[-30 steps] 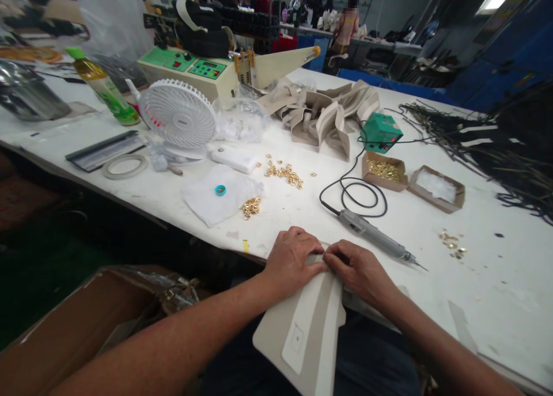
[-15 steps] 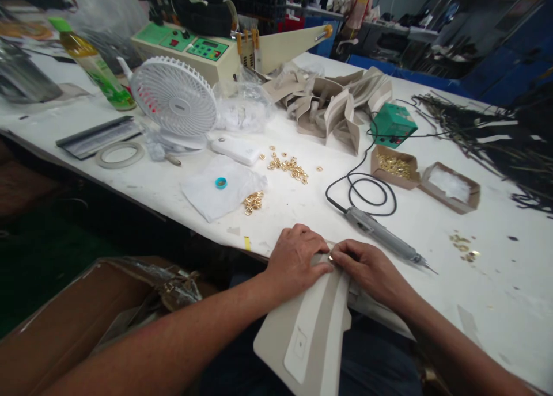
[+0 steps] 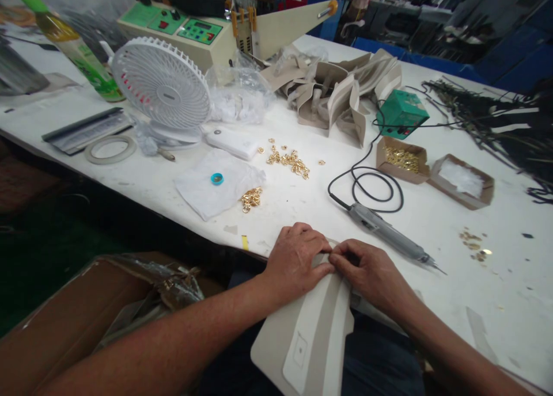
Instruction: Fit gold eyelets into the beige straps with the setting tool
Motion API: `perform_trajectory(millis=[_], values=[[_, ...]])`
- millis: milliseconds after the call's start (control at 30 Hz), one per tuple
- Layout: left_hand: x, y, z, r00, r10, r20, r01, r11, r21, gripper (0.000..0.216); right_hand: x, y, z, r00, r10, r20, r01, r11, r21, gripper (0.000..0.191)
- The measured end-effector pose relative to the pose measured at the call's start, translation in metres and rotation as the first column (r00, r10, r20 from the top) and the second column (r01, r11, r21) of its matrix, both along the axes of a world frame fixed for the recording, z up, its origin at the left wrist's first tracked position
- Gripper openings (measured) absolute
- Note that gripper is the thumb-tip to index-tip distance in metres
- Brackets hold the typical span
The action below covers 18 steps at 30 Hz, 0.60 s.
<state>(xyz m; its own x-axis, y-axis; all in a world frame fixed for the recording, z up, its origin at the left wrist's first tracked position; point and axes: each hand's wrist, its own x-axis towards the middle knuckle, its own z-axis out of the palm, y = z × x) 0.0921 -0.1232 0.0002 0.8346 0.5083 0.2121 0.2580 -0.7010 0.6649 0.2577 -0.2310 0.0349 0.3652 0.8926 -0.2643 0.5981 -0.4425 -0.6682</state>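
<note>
A round white plastic fan [image 3: 162,88] is stood on the white table [image 3: 311,212]. Small gold metal rings [image 3: 287,160] are scattered between it and a grey electric screwdriver [image 3: 389,236].

Left hand [image 3: 298,259] and right hand [image 3: 368,270] together on panel [image 3: 309,341] at table [image 3: 496,286] edge, screwdriver [image 3: 389,238] behind them, fan [image 3: 162,88] far left

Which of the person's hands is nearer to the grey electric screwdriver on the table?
Right. The right hand grips the beige panel just short of the grey electric screwdriver; the left hand grips the same panel farther left.
</note>
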Motion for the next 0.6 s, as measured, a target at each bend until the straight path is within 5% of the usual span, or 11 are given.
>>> perform_trajectory(millis=[133,400,600], values=[[0.0,0.001,0.003,1.0,0.001,-0.008,-0.001,1.0,0.001,0.024,0.004,0.004,0.0,0.996,-0.053,-0.068,0.052,0.999,-0.009,0.017],[0.002,-0.001,0.006,0.999,0.032,-0.006,-0.032,0.999,0.004,0.026,0.021,0.018,0.001,0.926,0.021,-0.377,-0.066,0.992,-0.107,0.015],[0.002,-0.002,0.006,0.999,0.033,0.005,-0.033,0.999,0.009,0.028,0.019,0.012,0.004,0.95,0.021,-0.312,-0.043,0.997,-0.065,0.015]])
